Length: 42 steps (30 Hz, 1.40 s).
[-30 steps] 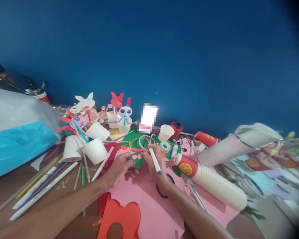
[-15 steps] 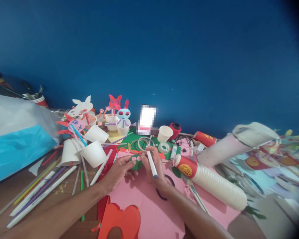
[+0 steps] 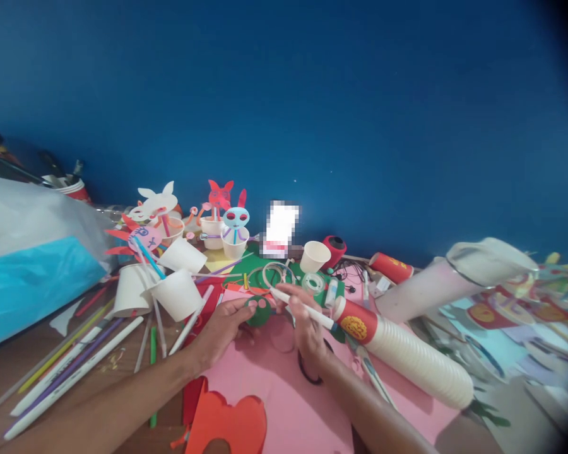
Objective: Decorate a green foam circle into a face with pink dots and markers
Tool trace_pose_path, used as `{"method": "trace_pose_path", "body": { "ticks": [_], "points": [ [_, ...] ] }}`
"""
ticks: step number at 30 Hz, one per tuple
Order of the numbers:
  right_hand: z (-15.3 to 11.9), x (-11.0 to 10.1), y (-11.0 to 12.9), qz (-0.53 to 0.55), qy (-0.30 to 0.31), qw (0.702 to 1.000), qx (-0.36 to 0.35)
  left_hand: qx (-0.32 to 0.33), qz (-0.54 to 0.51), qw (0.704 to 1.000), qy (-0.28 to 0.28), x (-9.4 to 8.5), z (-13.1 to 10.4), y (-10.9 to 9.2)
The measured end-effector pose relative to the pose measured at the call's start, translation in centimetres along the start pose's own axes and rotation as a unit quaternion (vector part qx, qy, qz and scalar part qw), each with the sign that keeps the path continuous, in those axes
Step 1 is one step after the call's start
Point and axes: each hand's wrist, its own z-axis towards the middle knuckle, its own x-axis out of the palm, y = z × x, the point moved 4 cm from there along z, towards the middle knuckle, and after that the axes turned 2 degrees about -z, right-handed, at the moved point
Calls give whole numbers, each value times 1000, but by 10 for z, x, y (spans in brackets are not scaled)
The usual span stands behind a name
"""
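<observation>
With our left hand (image 3: 223,326) pinching the small green paper disc with pink dots (image 3: 258,310) over the near pink paper sheet (image 3: 284,391), our right hand (image 3: 307,321) gripping the white marker pen (image 3: 303,308) should, we judge, work gently and steadily.

Bright paper craft against a deep blue wall (image 3: 312,94)

A green paper disc (image 3: 258,311) carries two pink dots; the marker (image 3: 303,307) beside it is white with a blue cap. Pink paper (image 3: 284,384) covers the brown table (image 3: 23,353), an orange cutout (image 3: 227,419) on top. The stack of cups (image 3: 407,350) is white, its end cup red with a yellow pattern.
</observation>
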Motion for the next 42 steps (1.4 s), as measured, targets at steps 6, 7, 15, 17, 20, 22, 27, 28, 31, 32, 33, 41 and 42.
{"method": "trace_pose_path", "body": {
  "ticks": [6,7,15,17,20,22,27,28,31,32,33,41,42],
  "points": [
    [-7,11,0,85,25,996,1,32,-52,998,13,2,1,-2],
    [-7,11,0,74,22,997,0,34,-51,998,13,1,2,-2],
    [-9,13,5,-52,12,996,-73,35,-14,999,19,2,2,0],
    [-10,14,3,-73,14,993,-87,39,4,999,28,3,2,-1],
    [-11,14,1,-99,4,990,-98,34,36,998,44,4,2,-2],
    [-11,13,0,-107,1,989,-102,28,45,997,49,4,2,-1],
    [-10,12,-3,-104,7,989,-102,7,33,998,58,2,4,3],
    [-10,13,-3,-103,9,989,-102,4,35,998,58,2,4,4],
    [-10,13,-4,-97,15,989,-107,2,38,998,58,2,3,3],
    [-9,14,-5,-98,18,989,-108,2,38,998,59,2,2,2],
    [-9,14,-5,-100,19,989,-107,2,36,998,58,3,2,2],
    [-9,15,-4,-114,27,986,-117,12,41,998,53,3,1,2],
    [-9,15,-4,-114,28,986,-118,12,41,998,53,3,1,2]
  ]
}}
